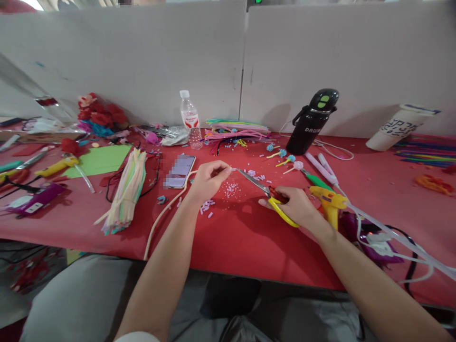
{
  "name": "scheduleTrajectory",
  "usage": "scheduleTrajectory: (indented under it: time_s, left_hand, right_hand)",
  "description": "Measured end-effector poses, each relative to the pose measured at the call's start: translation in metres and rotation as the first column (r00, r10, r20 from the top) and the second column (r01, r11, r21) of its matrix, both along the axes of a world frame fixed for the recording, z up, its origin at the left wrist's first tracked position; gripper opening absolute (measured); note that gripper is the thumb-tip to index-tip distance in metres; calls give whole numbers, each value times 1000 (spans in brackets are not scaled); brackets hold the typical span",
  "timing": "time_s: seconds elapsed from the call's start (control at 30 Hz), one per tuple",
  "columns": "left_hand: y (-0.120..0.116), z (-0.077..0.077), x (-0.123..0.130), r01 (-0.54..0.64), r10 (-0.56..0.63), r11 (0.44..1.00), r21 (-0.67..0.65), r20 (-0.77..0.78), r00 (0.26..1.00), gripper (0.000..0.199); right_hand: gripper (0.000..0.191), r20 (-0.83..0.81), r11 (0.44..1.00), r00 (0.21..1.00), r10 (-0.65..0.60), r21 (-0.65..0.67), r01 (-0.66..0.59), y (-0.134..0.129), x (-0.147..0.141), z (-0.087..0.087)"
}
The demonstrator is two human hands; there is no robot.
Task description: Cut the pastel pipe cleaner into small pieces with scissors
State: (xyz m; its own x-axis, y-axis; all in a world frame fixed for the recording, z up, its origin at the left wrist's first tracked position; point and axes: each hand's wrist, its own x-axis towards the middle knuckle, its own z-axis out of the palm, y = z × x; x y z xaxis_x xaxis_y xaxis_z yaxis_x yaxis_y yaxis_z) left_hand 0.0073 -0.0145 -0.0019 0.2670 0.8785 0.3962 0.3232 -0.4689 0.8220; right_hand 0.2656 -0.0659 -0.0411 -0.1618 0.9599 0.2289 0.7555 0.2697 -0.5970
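My right hand [297, 206] is closed around the handles of a pair of scissors [281, 209], one handle yellow and one red. The blades point left, with their tips at a small pale pink piece [234, 169] pinched between the thumb and fingers of my left hand [212, 178]. I cannot make out exactly what this piece is. Below the blades lies a scatter of tiny pink bits [231, 190]. Short lilac pieces [206, 206] sit by my left wrist, and more lilac pieces [258, 175] lie beyond the scissors.
A bundle of pale pipe cleaners [126, 190] and a phone [180, 171] lie left. At right stand a yellow glue gun [331, 202] and a black bottle [309, 128]. A plastic bottle [192, 123] stands behind, near a white cup [395, 130] tilted at far right. Cords cross the red table [249, 242].
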Motion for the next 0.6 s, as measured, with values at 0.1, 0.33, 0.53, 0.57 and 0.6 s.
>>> scheduleTrajectory:
  time_s: [0.1,0.33,0.53,0.57,0.6]
  left_hand:
    - [0,0,-1,16,-15,999,-41,20,1000,22]
    - [2,-1,0,43,-37,992,-118,49,998,25]
    - [-1,3,3,25,-25,996,-87,7,1000,27]
    - [-2,3,3,21,-21,996,-81,0,1000,27]
    - [-2,4,3,19,-19,997,-75,-9,1000,28]
  right_hand:
    - [53,4,1000,1000,-6,-2,6,0,0,0]
    - [53,-12,1000,1000,-13,-13,13,0,-1,1]
    - [52,0,1000,1000,1,-14,-1,-1,-1,3]
    - [52,0,1000,1000,2,-16,-2,-1,-2,3]
    - [52,0,1000,1000,4,-17,-4,-2,-2,3]
